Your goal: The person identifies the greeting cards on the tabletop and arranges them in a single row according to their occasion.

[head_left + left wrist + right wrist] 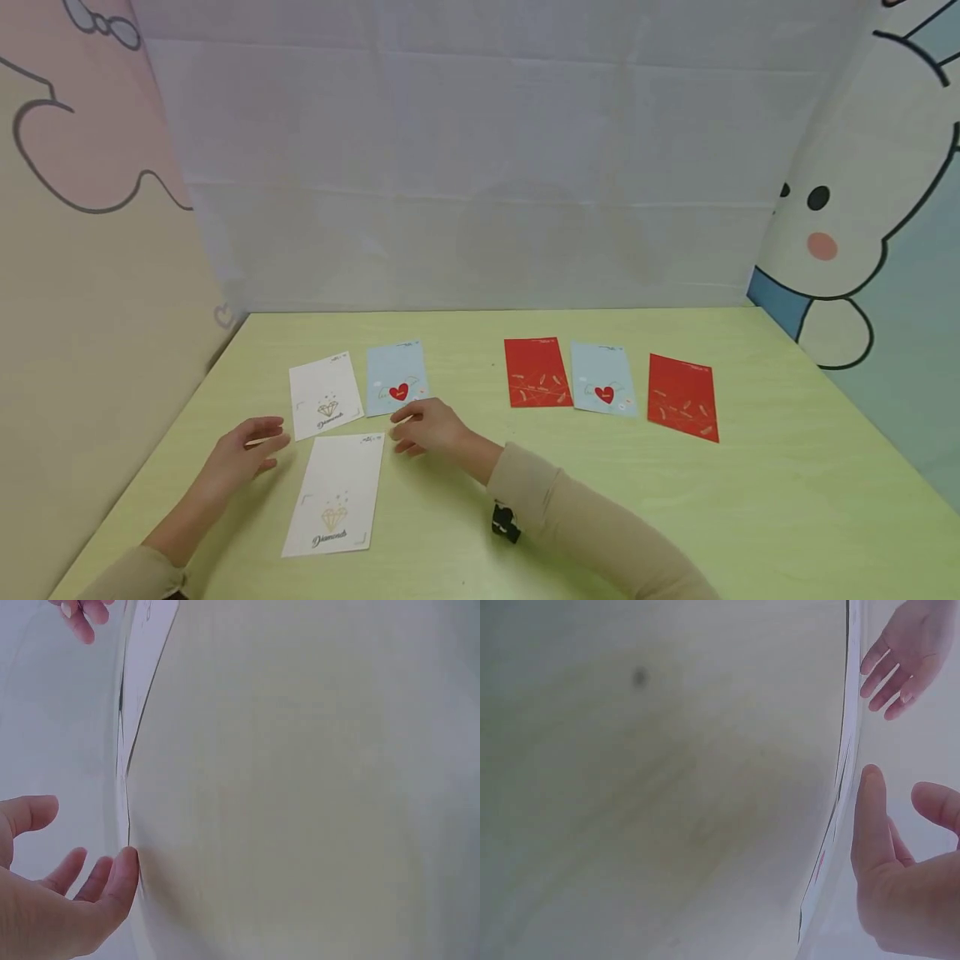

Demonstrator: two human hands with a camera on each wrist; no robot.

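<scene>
My left hand [243,454] hovers by the left edge of the upper white card [318,387], which is printed with a gold diamond. Its fingers are loosely bent and hold nothing in the left wrist view. A larger-looking white diamond card [337,479] lies nearer me, between the two hands. At the lower edge of a pale blue card [390,362] with a red heart is my right hand [431,427], overlapping that card's corner. In the right wrist view, the fingers [870,817] of this hand are extended, the thumb apart from them, with nothing between.
Farther right on the light green table [600,517] lie a red card [536,367], a second blue heart card [603,371] and another red card [678,387], slightly turned. A white sheet [480,167] hangs behind the table. Cartoon-printed walls flank both sides.
</scene>
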